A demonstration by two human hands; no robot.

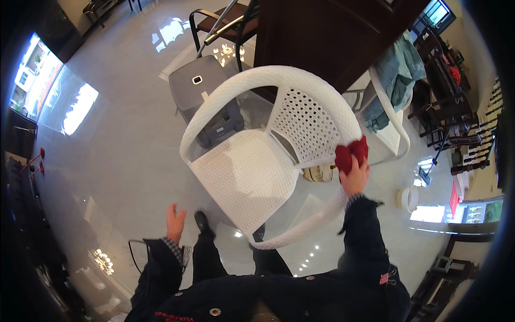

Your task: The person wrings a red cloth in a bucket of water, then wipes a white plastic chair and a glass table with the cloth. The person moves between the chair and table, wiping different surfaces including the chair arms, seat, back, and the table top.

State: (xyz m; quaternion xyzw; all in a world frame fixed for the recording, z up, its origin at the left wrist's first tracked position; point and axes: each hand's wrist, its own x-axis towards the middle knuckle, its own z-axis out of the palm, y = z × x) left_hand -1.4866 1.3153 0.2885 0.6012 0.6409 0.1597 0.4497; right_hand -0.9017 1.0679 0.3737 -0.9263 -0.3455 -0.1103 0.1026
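Observation:
Before me stands a white plastic armchair with a woven texture [253, 173], its curved rim running around the perforated backrest [305, 124]. My right hand [355, 177] grips a dark red cloth [351, 155] and presses it against the right part of that rim. The cloth hides a piece of the rim under it. My left hand [175, 223] hangs in the air left of the chair's front edge, holding nothing, thumb and fingers apart. It touches no part of the chair.
Behind the chair stand a grey plastic bin-like container [201, 86] and a dark wooden table [322, 36]. Another white chair [388, 141] at the right carries a grey-green cloth [396, 84]. A white bucket [408, 199] and a flat mop [425, 175] are farther right. The tiled floor [120, 161] is glossy.

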